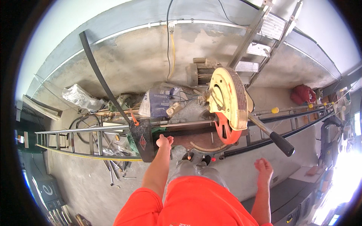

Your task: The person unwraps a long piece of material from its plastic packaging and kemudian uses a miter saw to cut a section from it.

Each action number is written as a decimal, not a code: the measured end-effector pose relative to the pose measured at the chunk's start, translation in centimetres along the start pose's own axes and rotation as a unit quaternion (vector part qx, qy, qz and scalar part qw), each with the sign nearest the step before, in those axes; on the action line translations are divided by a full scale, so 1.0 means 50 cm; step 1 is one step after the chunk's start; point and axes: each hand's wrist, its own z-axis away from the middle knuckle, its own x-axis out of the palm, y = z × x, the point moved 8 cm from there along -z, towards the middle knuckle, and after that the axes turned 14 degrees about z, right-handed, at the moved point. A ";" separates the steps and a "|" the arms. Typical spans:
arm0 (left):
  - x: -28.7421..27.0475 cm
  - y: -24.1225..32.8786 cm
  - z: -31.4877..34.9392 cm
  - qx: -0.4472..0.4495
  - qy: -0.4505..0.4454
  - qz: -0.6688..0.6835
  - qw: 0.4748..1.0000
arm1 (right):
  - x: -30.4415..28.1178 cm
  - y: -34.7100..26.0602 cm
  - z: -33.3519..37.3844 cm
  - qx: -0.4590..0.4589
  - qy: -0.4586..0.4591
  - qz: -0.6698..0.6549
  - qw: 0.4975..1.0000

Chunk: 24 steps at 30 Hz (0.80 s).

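In front of me is a cut-off saw with a cream blade guard (228,94), a red lower guard (227,130) and a black-gripped lever (279,142). My left hand (164,141) is closed at the left of the saw, beside a black plate (141,140) with a red diamond mark. Its fingers curl close to a dark bar (184,132) lying across the saw base; what they hold, if anything, is hidden. Apart from the saw, my right hand (264,168) hangs in the air below the lever, fingers loosely bent and nothing in it.
Long ladder-like supports (81,140) stretch out on both sides of the saw. Behind stand a motor (203,74), a blue-and-white sack (158,101) and a leaning stepladder (260,45). A red bag (302,94) sits far right; offcuts (113,169) litter the floor at left.
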 end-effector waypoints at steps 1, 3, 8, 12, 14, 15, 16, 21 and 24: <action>-0.001 0.002 -0.004 -0.006 0.003 0.005 1.000 | -0.015 -0.040 -0.005 -0.017 0.029 -0.016 0.999; -0.006 0.006 -0.015 -0.018 0.009 0.013 1.000 | -0.041 -0.158 -0.001 -0.076 0.067 -0.064 0.993; 0.032 -0.096 0.025 -0.075 -0.015 -0.051 0.996 | -0.097 -0.523 0.091 -0.305 0.053 -0.157 0.938; 0.119 -0.235 0.097 -0.242 -0.113 -0.153 0.951 | 0.029 -0.747 0.197 -0.429 -0.064 0.123 0.892; 0.152 -0.254 0.115 -0.240 -0.093 -0.148 0.955 | 0.107 -0.767 0.208 -0.412 -0.106 0.272 0.863; 0.160 -0.262 0.109 -0.246 -0.092 -0.146 0.954 | 0.137 -0.752 0.200 -0.385 -0.127 0.314 0.858; 0.167 -0.262 0.099 -0.251 -0.090 -0.142 0.953 | 0.164 -0.736 0.195 -0.358 -0.149 0.355 0.851; 0.190 -0.239 0.096 -0.268 -0.038 -0.129 0.954 | 0.191 -0.727 0.208 -0.369 0.045 0.602 0.706; 0.183 -0.224 0.110 -0.240 -0.003 -0.095 0.966 | 0.187 -0.712 0.200 -0.325 0.080 0.661 0.671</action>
